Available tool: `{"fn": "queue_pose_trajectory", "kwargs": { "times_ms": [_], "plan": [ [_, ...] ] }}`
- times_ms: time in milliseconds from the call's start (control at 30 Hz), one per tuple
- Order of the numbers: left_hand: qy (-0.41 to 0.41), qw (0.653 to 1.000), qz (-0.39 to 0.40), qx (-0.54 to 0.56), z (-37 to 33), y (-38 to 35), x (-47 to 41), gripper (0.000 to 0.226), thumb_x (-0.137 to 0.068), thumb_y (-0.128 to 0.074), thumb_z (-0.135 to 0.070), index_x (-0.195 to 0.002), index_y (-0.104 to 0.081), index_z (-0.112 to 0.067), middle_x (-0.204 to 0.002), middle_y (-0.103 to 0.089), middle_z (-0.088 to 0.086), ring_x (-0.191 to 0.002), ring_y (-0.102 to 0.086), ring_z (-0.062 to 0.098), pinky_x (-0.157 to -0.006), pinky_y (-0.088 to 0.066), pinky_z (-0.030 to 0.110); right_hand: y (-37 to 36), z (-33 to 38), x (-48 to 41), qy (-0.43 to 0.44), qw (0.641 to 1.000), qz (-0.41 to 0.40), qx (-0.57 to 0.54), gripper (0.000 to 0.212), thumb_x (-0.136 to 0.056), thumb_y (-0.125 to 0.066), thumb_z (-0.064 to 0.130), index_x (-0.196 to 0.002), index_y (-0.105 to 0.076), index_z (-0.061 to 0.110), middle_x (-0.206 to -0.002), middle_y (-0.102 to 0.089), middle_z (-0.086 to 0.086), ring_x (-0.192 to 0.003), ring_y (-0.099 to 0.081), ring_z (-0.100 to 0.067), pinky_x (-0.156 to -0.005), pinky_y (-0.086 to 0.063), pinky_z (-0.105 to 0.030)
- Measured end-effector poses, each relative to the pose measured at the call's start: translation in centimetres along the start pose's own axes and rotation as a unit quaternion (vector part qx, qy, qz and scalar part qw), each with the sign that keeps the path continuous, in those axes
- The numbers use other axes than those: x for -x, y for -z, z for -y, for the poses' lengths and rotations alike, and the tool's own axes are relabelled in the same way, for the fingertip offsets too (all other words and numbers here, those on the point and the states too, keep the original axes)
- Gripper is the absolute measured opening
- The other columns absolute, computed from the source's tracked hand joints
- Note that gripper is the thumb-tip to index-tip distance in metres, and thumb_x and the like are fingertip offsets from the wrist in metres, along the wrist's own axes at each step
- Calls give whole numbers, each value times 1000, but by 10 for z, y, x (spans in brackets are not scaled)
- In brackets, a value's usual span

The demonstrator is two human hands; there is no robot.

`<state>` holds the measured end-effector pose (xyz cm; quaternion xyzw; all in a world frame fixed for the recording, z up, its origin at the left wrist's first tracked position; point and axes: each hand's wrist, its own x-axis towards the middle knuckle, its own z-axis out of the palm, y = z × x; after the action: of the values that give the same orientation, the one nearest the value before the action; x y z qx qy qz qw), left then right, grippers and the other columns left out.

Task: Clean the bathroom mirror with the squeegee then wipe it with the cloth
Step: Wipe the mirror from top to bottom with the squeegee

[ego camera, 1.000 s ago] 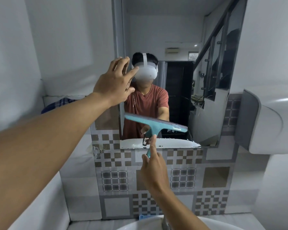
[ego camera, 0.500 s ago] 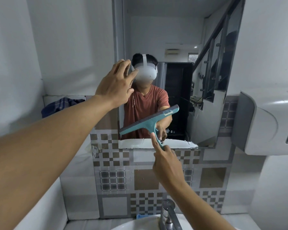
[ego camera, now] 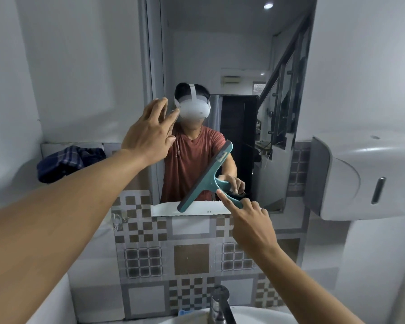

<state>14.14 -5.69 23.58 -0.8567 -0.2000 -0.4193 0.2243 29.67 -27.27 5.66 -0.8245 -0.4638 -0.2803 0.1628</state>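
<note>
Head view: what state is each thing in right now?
Squeegee: steeply tilted, low on the mirror.
Right hand: grips squeegee handle, index finger extended.
Left hand: open, raised at mirror's left edge.
Checked cloth: bunched on left ledge, untouched.

squeegee (ego camera: pixel 206 176) low before mirror (ego camera: pixel 220 54), cloth (ego camera: pixel 68 163) to its left, dispenser (ego camera: pixel 360 174) to its right, tap (ego camera: pixel 220 305) below
</note>
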Motion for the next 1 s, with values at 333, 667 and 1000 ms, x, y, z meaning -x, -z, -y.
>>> {"fn": "queue_pose_trajectory", "kwargs": {
  "times_ms": [333, 667, 1000],
  "plan": [
    [-1, 1000, -3, -2, 1, -5, -1, 71, -87, -71, -28, -150, -40, -16, -156, -26, 18, -148, -21, 40, -87, -56, 63, 3, -46, 17, -63, 998, 2, 9, 91, -96, -40, 5, -152, 15, 51, -114, -54, -9, -98, -54, -25, -86, -50, -40],
    [-5, 1000, -7, 1, 3, -7, 0, 70, -85, -73, -25, -148, -42, -15, -155, -28, 19, -146, -23, 43, -77, -56, 67, -3, -49, 32, -132, 991, 16, -36, 91, -97, -43, 3, -150, 17, 46, -106, -56, -14, -77, -49, -20, -68, -51, -35],
    [-8, 1000, -11, 10, 2, -7, 1, 70, -85, -71, -21, -148, -42, -12, -154, -29, 21, -147, -21, 43, -76, -55, 69, -18, -26, 44, -221, 963, 57, -141, 90, -101, -45, 8, -155, 16, 46, -98, -59, -14, -57, -50, -17, -50, -47, -29]
  ]
}}
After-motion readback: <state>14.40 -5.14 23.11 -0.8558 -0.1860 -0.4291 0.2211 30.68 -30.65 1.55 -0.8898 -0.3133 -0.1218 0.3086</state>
